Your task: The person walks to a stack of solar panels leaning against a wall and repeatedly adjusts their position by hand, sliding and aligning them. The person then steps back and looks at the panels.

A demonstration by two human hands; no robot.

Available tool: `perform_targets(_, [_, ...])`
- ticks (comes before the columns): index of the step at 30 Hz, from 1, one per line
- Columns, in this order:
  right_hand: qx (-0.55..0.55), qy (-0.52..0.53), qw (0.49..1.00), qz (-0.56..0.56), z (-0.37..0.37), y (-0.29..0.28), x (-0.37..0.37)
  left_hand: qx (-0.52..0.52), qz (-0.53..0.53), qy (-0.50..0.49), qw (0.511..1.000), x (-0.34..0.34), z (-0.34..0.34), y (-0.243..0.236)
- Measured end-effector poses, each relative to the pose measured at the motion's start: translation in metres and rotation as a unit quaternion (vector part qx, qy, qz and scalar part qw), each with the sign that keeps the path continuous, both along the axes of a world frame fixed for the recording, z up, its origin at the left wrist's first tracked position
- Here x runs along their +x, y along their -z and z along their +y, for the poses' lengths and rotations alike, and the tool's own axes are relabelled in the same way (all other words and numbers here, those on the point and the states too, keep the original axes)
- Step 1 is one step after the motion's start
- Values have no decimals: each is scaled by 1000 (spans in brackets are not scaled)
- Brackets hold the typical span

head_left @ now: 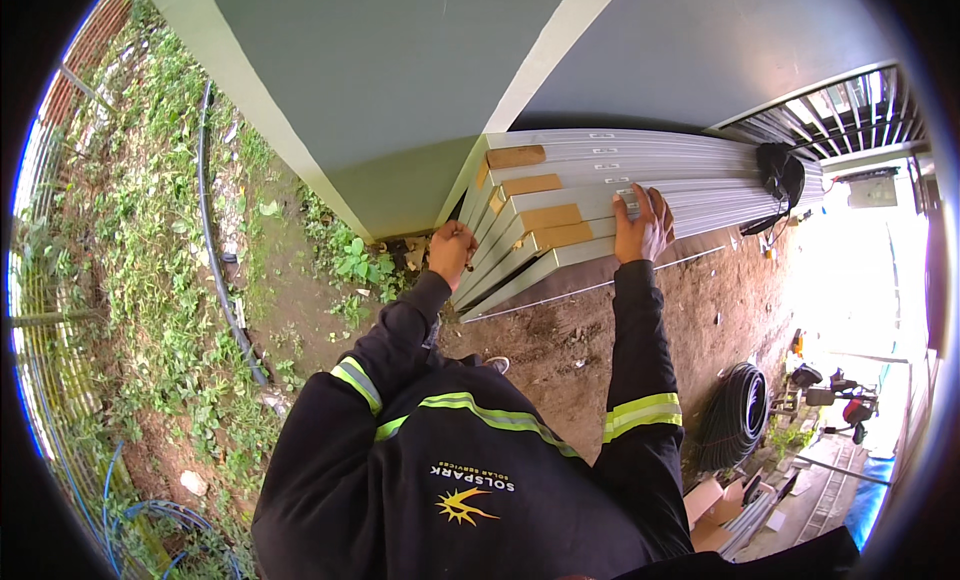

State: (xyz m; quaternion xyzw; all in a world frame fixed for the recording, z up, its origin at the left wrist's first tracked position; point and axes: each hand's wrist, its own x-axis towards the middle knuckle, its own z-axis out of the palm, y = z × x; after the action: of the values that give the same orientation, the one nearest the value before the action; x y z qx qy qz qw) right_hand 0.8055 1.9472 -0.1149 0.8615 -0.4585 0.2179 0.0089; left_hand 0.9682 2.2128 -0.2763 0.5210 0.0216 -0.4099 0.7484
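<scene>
A row of grey metal-framed panels [580,195] stands on edge, leaning against the wall. Brown cardboard corner pieces [530,186] cover several near-left corners. At the left ends of the panels is my left hand [453,252], its fingers closed; a small dark bit shows at it, but what it holds cannot be made out. My right hand [643,225] rests on the top edges of the front panels, fingers apart and slightly bent. Part of a cardboard piece shows beside that hand. Dark sleeves with reflective yellow bands cover both arms.
A grey wall [400,70] rises behind the panels. A black bag [780,175] hangs over their far end. Weeds and a black pipe [212,220] lie to the left. A coiled black hose [735,417], cardboard boxes [712,510] and a ladder [828,495] are at right.
</scene>
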Motion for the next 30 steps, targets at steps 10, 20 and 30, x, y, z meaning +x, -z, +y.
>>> perform_targets(10, [-1,5,1000,-4,-1,2,0,19,62,68,996,22,-27,-78])
perform_targets(20, [-7,-8,1000,-22,-2,4,-2,0,161,148,976,43,-26,-80])
perform_targets(30, [-17,-6,1000,-18,-1,5,-1,61,34,147,987,34,-39,-56])
